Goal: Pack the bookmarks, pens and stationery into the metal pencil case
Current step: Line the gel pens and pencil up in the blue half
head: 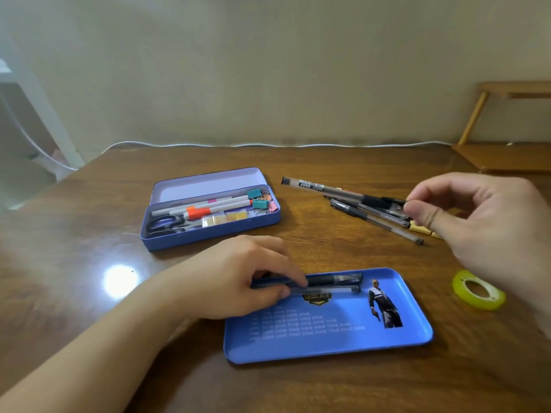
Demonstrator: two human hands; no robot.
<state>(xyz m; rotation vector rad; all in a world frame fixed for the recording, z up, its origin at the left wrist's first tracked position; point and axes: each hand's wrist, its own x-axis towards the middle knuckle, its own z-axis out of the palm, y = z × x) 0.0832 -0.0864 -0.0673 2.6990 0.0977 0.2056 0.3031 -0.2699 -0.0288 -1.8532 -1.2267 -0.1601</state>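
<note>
An open purple metal pencil case (208, 231) sits on the desk holding scissors (167, 224), markers (205, 207), binder clips (258, 198) and small sticky tabs. In front lies a flat blue tray (328, 338) printed with a figure. My left hand (238, 278) rests on its left end, fingers curled over two dark pens (331, 282) lying along the tray's far edge. To the right, several loose gel pens (351, 201) lie on the desk. My right hand (483, 222) hovers at their right ends, thumb and forefinger pinching one pen's tip.
A roll of yellow-green clear tape (478, 290) lies right of the tray. Small yellow tabs (420, 228) peek out under my right hand. A wooden rack (507, 156) stands at the back right. A white cable (268, 144) runs along the desk's rear edge.
</note>
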